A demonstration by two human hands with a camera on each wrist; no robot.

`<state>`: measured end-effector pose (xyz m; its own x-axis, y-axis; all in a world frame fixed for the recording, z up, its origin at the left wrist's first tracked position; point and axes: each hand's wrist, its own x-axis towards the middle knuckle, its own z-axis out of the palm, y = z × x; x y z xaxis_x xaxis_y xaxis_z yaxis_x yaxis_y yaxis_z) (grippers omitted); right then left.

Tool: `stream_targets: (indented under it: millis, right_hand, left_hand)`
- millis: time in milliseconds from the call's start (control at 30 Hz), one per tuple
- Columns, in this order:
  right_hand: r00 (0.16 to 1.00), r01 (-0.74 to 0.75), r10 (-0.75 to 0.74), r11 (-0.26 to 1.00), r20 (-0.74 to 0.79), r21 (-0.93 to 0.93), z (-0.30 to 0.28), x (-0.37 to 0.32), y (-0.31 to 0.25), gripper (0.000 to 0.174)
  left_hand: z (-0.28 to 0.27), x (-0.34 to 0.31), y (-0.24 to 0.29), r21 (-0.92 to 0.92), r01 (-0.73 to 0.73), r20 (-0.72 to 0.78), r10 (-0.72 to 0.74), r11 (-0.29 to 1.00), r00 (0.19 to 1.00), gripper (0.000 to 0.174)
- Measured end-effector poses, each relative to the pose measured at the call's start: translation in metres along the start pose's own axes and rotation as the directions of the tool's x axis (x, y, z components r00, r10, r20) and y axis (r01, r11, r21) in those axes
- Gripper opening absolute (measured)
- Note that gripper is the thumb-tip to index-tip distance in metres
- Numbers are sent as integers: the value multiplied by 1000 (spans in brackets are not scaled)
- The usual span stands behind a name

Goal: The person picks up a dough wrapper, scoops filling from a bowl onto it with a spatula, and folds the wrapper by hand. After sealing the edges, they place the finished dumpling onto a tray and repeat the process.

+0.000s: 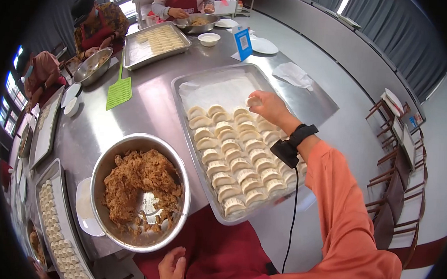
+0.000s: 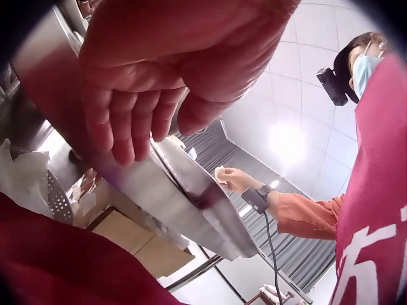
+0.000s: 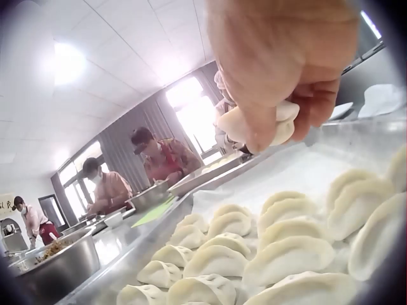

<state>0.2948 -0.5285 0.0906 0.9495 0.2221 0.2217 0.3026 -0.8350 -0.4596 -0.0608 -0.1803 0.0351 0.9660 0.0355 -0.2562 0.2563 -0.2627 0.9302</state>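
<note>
In the head view my right hand (image 1: 272, 110) pinches a folded dumpling (image 1: 253, 100) above the far part of a metal tray (image 1: 220, 219). Rows of dumplings (image 1: 227, 134) fill the tray's nearer part, with white paper (image 1: 218, 93) bare at its far end. The right wrist view shows the held dumpling (image 3: 286, 121) between the thumb and fingers of the right hand (image 3: 286, 63), above the tray's paper. My left hand (image 1: 172, 268) is low by the apron, near a steel bowl (image 1: 183, 207) of brown filling (image 1: 131, 185); in the left wrist view the left hand (image 2: 172, 70) has relaxed fingers and holds nothing.
A second tray of dumplings (image 1: 62, 232) lies at the left, and a white plate (image 1: 86, 218) sits partly under the bowl. Beyond are a green slotted scoop (image 1: 120, 92), a blue sign (image 1: 243, 43), crumpled paper (image 1: 293, 75) and another tray (image 1: 132, 60). Several people work around the table.
</note>
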Motion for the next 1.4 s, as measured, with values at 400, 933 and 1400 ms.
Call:
stream_targets:
  millis: [400,933,1400]
  right_hand:
    - [996,2,18,976,89,-218,56,64,17,31]
    - [977,49,-23,992,213,-119,64,73,32,25]
    - [967,187,-224,945,118,268,-3,13,-32,27]
  left_hand:
    - [-14,-10,-10,36,159,-67,-157,987,985,25]
    - [-27,-7,-14,0,206,-144,-204,979,968,23]
    - [-108,-9,0,-175,21,-515,-110,984,850,16]
